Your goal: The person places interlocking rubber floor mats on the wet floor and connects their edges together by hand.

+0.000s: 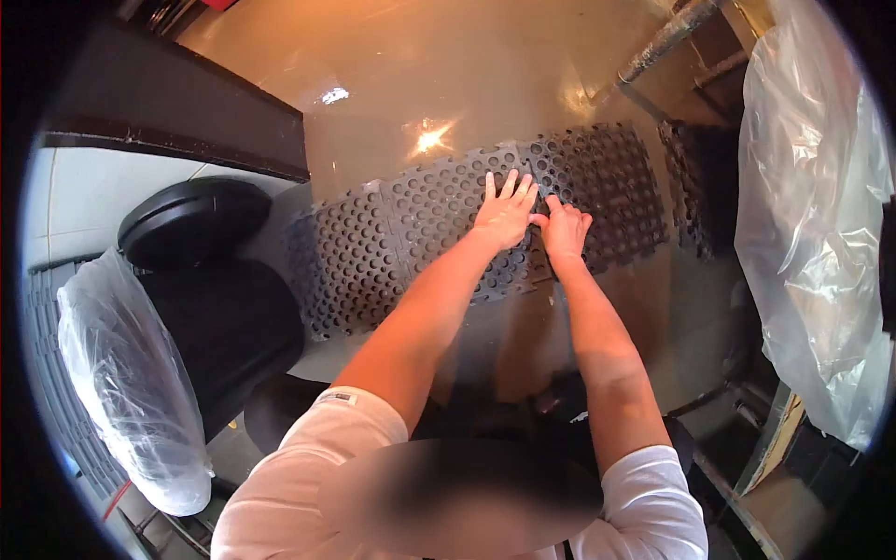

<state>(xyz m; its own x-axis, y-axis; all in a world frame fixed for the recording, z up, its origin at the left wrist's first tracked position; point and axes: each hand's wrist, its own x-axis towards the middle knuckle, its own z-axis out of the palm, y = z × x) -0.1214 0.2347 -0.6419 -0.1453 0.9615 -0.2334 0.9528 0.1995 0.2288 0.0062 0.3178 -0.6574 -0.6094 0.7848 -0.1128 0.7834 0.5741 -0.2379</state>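
A dark rubber mat (pixel 439 201) with rows of round holes lies across the floor, made of joined sections. My left hand (pixel 507 210) rests palm down on it near a seam, fingers spread. Just to its right, my right hand (pixel 564 229) is bent over the same seam, its index finger and thumb at the mat's joint and its other fingers curled. Whether anything is between those fingertips cannot be made out. The two hands are almost touching.
A black chair (pixel 215 317) stands at the left beside a plastic-wrapped object (pixel 135 383). Clear plastic sheeting (pixel 812 215) hangs at the right. A metal pipe (pixel 667 42) is at the upper right, a dark ledge (pixel 187 93) at the upper left. The floor (pixel 373 56) looks wet and shiny.
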